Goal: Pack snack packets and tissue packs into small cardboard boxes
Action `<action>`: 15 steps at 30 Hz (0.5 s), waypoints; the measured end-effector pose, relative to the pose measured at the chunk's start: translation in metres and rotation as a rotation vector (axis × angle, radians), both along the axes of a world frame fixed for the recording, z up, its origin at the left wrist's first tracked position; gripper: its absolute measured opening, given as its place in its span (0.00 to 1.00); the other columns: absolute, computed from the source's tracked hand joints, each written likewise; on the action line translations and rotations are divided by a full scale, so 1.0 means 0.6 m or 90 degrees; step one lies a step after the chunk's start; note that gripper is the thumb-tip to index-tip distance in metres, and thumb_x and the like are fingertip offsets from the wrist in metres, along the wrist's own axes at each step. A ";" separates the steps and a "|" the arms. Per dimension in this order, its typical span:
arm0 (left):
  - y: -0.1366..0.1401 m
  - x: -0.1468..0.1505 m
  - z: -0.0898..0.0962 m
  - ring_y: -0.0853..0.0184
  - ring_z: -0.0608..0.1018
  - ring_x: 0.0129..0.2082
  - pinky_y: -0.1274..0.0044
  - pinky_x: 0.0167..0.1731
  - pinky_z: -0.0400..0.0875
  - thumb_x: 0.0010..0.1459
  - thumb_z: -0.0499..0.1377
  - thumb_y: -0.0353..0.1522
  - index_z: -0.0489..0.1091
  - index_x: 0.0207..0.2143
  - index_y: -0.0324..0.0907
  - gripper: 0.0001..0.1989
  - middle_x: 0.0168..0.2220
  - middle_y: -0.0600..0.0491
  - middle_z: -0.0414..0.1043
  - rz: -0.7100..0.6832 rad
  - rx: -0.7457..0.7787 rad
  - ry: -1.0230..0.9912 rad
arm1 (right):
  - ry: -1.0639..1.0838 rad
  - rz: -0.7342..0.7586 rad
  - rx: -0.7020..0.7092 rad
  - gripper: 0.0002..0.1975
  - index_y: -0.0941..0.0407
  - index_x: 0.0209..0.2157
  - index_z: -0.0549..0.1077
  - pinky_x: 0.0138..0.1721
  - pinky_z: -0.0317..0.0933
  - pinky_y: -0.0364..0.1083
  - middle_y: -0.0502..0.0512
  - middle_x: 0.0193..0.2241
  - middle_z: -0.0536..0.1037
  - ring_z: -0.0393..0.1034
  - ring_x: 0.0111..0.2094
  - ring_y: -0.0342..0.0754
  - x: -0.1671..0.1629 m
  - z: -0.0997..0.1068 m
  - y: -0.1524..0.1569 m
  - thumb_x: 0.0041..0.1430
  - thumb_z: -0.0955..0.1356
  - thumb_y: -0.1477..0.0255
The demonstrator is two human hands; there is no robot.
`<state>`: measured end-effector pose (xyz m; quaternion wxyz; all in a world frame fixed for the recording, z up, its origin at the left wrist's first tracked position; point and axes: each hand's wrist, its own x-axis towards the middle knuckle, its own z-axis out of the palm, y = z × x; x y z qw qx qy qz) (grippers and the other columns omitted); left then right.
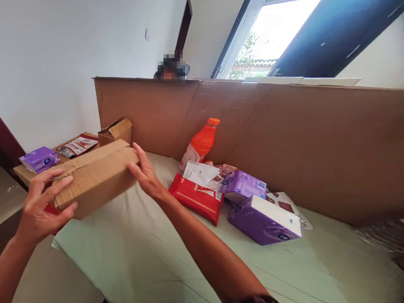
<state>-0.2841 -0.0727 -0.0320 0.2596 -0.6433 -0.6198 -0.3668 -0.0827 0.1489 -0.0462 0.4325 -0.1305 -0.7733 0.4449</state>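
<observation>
In the head view, I have a closed cardboard carton (97,181) between both hands, tilted above the left end of the cloth-covered desk (135,248); I cannot tell whether its underside touches the cloth. The grip of my left hand (39,206) pinches the carton's near-left end, fingers above and thumb lower down; that of my right hand (147,174) clasps the opposite end. Beyond the carton, a smaller cardboard box (116,131), a printed foil pouch (78,145) and a purple tissue pack (39,160) lie at the far left. Toward the right, an orange-capped bottle of orange drink (202,141) leans near the upright cardboard panel (299,143); before it lie a white packet (198,171), a red packet (197,200) and two purple tissue packs (252,223), one in front of the other.
</observation>
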 end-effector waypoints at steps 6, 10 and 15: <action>0.088 -0.139 -0.049 0.49 0.74 0.55 0.52 0.59 0.67 0.58 0.61 0.44 0.73 0.51 0.47 0.21 0.53 0.44 0.68 0.134 0.011 -0.020 | -0.063 -0.087 -0.072 0.35 0.55 0.68 0.59 0.68 0.50 0.61 0.63 0.69 0.60 0.53 0.70 0.57 -0.102 -0.102 0.008 0.64 0.64 0.56; 0.137 -0.158 -0.067 0.48 0.72 0.57 0.52 0.61 0.64 0.59 0.60 0.44 0.72 0.52 0.47 0.21 0.55 0.43 0.67 0.169 -0.021 -0.015 | -0.199 -0.154 -0.050 0.21 0.55 0.51 0.77 0.66 0.55 0.63 0.66 0.62 0.70 0.63 0.64 0.60 0.021 -0.242 -0.016 0.62 0.65 0.59; 0.175 -0.139 -0.074 0.47 0.70 0.60 0.53 0.61 0.63 0.61 0.59 0.43 0.73 0.53 0.45 0.20 0.57 0.43 0.66 0.197 0.008 -0.031 | -0.238 -0.287 -0.036 0.18 0.53 0.42 0.81 0.59 0.65 0.64 0.65 0.57 0.76 0.71 0.59 0.61 0.212 -0.306 -0.063 0.65 0.65 0.57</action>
